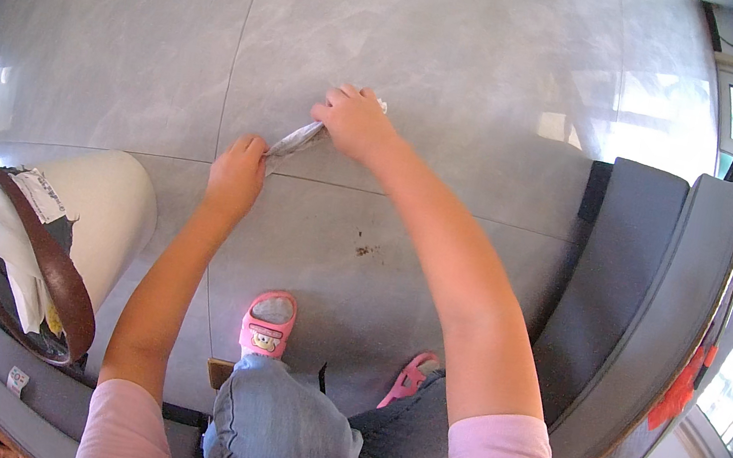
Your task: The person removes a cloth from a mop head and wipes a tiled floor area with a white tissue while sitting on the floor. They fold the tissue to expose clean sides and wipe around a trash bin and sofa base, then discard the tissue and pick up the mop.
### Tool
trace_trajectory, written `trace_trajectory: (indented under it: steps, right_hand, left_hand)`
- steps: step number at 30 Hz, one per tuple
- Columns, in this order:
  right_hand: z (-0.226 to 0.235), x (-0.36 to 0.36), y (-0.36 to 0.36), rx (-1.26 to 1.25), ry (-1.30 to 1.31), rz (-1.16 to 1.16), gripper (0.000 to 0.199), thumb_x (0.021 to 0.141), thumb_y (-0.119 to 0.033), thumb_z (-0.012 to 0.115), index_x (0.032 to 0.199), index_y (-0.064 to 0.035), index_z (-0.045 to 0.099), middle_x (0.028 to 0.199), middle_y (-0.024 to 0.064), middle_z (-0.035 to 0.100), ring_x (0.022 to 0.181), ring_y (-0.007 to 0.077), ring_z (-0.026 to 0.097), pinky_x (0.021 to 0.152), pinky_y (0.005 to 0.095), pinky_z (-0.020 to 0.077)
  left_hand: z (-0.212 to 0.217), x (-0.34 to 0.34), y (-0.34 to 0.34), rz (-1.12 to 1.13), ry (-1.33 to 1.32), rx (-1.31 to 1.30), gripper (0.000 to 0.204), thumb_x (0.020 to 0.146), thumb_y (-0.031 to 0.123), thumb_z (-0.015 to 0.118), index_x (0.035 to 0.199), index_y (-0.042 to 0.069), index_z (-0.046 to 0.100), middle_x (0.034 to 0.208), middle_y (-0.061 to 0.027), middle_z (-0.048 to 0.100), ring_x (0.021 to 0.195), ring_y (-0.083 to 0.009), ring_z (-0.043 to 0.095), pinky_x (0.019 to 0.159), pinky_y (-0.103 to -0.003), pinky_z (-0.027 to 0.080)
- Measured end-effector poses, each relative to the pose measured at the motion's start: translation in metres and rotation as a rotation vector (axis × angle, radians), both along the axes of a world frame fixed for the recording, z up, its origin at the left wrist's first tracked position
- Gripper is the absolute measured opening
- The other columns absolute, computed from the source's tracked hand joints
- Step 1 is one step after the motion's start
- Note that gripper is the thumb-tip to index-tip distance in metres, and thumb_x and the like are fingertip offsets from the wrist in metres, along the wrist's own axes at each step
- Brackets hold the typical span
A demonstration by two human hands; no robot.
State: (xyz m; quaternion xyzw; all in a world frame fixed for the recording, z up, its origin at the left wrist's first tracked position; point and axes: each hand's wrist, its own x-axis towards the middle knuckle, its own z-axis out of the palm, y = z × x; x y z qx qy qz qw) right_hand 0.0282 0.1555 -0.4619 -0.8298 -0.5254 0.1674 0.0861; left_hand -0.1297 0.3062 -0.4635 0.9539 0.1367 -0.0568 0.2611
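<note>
A thin, whitish, see-through plastic bag (294, 140), twisted into a narrow strip, stretches slantwise above the grey floor. Its lower left end is pinched in the closed fingers of my left hand (238, 175). My right hand (359, 124) grips it farther up and to the right, fingers curled round it, and a small white tuft pokes out beyond that hand. What lies inside both grips is hidden. Below the hands, nearer to my feet, a small patch of dark crumbs (367, 250) lies on the floor tiles.
At my left stands a cream bin (124, 195) with a brown rim and white paper inside. A grey padded sofa (619, 298) lines the right side, with another grey seat (52, 400) at lower left. My feet wear pink slippers (268, 324) on the tiled floor (435, 38).
</note>
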Motion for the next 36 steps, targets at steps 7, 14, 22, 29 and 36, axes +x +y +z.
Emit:
trace_trajectory:
  steps: [7, 14, 22, 29, 36]
  right_hand:
    - [-0.012, -0.010, -0.010, 0.087, 0.002, 0.048, 0.012, 0.076, -0.015, 0.053, 0.085, -0.0157, 0.061, 0.089, 0.0062, 0.053, 0.094, 0.0244, 0.050, 0.071, 0.0396, 0.0456]
    - [-0.028, -0.052, -0.059, 0.371, 0.014, 0.047, 0.025, 0.070, -0.007, 0.057, 0.093, -0.0132, 0.063, 0.089, 0.0048, 0.052, 0.087, 0.0230, 0.048, 0.074, 0.0323, 0.0442]
    - [-0.003, -0.114, -0.158, 0.239, 0.178, -0.047, 0.026, 0.071, -0.008, 0.053, 0.096, -0.0113, 0.060, 0.089, 0.0063, 0.052, 0.086, 0.0249, 0.049, 0.076, 0.0349, 0.0436]
    - [0.015, -0.074, -0.136, 0.150, 0.081, -0.225, 0.024, 0.075, -0.005, 0.050, 0.095, -0.0104, 0.062, 0.090, 0.0106, 0.054, 0.091, 0.0274, 0.050, 0.078, 0.0365, 0.0438]
    - [-0.008, 0.010, -0.090, 0.244, 0.055, -0.491, 0.025, 0.074, -0.003, 0.052, 0.094, -0.0101, 0.064, 0.092, 0.0118, 0.055, 0.094, 0.0296, 0.050, 0.080, 0.0370, 0.0434]
  left_hand:
    - [-0.011, -0.013, -0.011, -0.129, -0.186, -0.039, 0.029, 0.072, -0.002, 0.054, 0.099, 0.007, 0.057, 0.091, -0.0098, 0.053, 0.086, -0.0284, 0.053, 0.071, -0.039, 0.044]
    - [-0.026, -0.068, -0.077, -0.068, -0.183, -0.122, 0.028, 0.074, -0.002, 0.052, 0.102, 0.002, 0.055, 0.092, -0.0141, 0.053, 0.083, -0.0313, 0.053, 0.070, -0.039, 0.044]
    - [-0.026, -0.114, -0.151, -0.180, 0.082, -0.279, 0.024, 0.077, 0.001, 0.049, 0.101, 0.002, 0.054, 0.092, -0.0164, 0.051, 0.082, -0.0333, 0.052, 0.070, -0.041, 0.044]
    - [-0.019, -0.057, -0.129, -0.128, 0.014, -0.253, 0.020, 0.078, 0.004, 0.049, 0.097, 0.003, 0.055, 0.086, -0.0145, 0.051, 0.081, -0.0323, 0.052, 0.069, -0.039, 0.044]
    - [-0.030, 0.061, -0.076, -0.127, -0.278, -0.242, 0.018, 0.076, 0.002, 0.050, 0.093, 0.001, 0.056, 0.084, -0.0166, 0.051, 0.082, -0.0339, 0.052, 0.070, -0.039, 0.043]
